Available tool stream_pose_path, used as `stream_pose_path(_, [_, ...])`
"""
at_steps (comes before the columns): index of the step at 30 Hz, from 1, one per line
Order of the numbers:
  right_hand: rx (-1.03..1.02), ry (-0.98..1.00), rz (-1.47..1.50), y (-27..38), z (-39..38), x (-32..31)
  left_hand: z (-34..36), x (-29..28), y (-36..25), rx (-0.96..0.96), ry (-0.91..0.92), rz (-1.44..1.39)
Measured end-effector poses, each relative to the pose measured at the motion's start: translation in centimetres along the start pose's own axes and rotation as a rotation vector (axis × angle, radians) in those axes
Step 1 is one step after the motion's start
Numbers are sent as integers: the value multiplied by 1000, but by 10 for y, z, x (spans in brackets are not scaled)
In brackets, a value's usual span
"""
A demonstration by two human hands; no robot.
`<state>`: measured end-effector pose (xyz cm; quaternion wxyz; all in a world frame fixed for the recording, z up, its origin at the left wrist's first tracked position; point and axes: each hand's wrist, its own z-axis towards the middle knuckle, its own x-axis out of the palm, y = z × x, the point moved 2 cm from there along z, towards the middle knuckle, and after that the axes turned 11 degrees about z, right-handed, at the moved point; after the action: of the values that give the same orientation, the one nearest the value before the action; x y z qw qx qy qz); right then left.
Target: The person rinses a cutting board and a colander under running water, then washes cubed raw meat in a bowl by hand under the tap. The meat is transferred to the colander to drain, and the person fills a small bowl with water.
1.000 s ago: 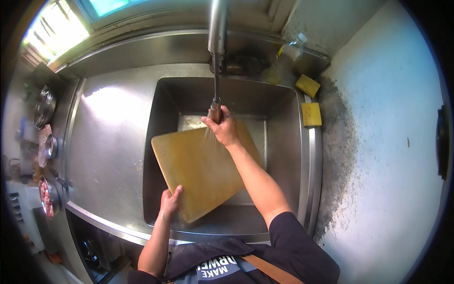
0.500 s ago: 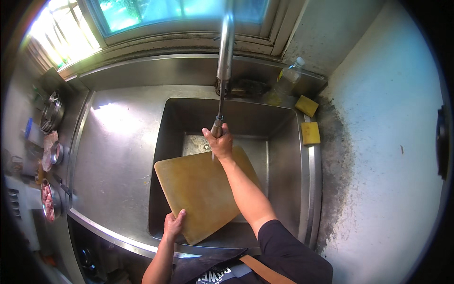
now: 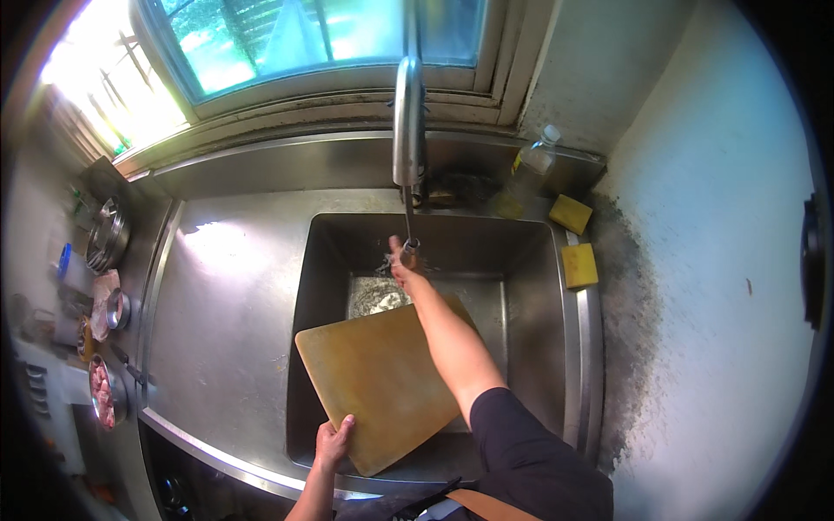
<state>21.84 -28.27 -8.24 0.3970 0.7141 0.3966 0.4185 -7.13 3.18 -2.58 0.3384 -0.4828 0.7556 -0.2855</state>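
My left hand (image 3: 334,441) grips the lower left corner of a large yellowish cutting board (image 3: 373,382), which is tilted inside the steel sink (image 3: 536,347). My right hand (image 3: 407,273) is stretched out at the spray nozzle (image 3: 411,247) hanging from the tall steel tap (image 3: 407,126). Its fingers are blurred and partly behind the nozzle, so whether they grip it is unclear. Water splashes beside that hand, over the sink floor above the board.
Two yellow sponges (image 3: 579,265) and a clear bottle (image 3: 530,174) sit at the sink's right and back. A steel drainboard (image 3: 217,330) adjoins on the left, with steel bowls (image 3: 109,230) and a bowl of raw meat (image 3: 102,395) beyond. A wall (image 3: 712,286) bounds the right.
The board, sink and both hands appear lower in the picture, with more window showing. My right hand's fingers have shifted from wrapping the nozzle to a more upright, blurred position beside it.
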Motion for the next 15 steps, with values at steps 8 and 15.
stream_pose_path(8, [-104, 11, -209, 49, 34, -56, -3, 11, -3, -68, 17, 7])
stream_pose_path(15, [-183, -262, -122, 109, 65, -41, -6, 21, -20, -52, -30, 290])
